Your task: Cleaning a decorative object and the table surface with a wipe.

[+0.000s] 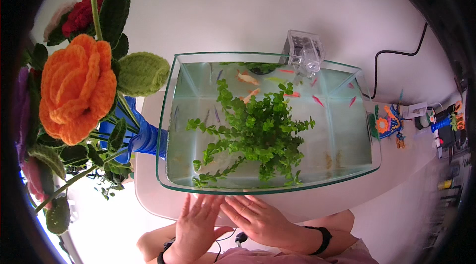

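A rectangular glass fish tank [269, 191] full of water stands right before me on a table. My left hand [199, 219] is spread flat, its fingertips at the tank's near side. Beside it my right hand [258, 219] slants in from the right with its fingers slightly apart, also at the near glass. Neither hand shows anything held; whether the fingertips touch the glass I cannot tell. Inside the tank a bushy green plant [264, 130] fills the middle. Several red fish [317, 100] and an orange-white fish [246, 77] swim around it.
A clear plastic hang-on filter [305, 50] sits on the far rim. Crocheted flowers [78, 89] in a blue vase [148, 137] crowd the left. Small ornaments [390, 124] stand on the white table [401, 159] at right. A black cable [398, 52] runs up the wall.
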Motion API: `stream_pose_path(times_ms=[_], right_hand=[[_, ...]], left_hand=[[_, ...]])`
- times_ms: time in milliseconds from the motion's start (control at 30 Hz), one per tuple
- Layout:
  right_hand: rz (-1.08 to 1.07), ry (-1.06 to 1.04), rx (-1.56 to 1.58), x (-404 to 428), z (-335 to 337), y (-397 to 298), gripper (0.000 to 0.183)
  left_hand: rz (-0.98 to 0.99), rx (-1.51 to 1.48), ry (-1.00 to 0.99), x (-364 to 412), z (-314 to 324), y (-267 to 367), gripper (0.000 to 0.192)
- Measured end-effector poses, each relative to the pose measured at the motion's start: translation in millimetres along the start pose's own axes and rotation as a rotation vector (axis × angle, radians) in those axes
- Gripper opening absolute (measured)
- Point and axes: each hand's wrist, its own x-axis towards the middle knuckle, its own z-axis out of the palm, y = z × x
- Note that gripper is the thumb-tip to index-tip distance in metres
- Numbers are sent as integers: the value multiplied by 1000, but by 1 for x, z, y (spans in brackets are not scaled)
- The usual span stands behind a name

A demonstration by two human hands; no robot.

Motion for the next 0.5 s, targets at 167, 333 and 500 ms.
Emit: stream_pose_path(times_ms=[167,333,500], right_hand=[[22,6,-1,-1,2,1,46],[24,-13,0,-2,2,2,46],[34,27,11,-1,0,0,48]], left_hand=[[-120,-69,86,1,-8,-19,84],[-140,-40,115,1,-7,-20,83],[-68,-69,68,4,1,-9,80]])
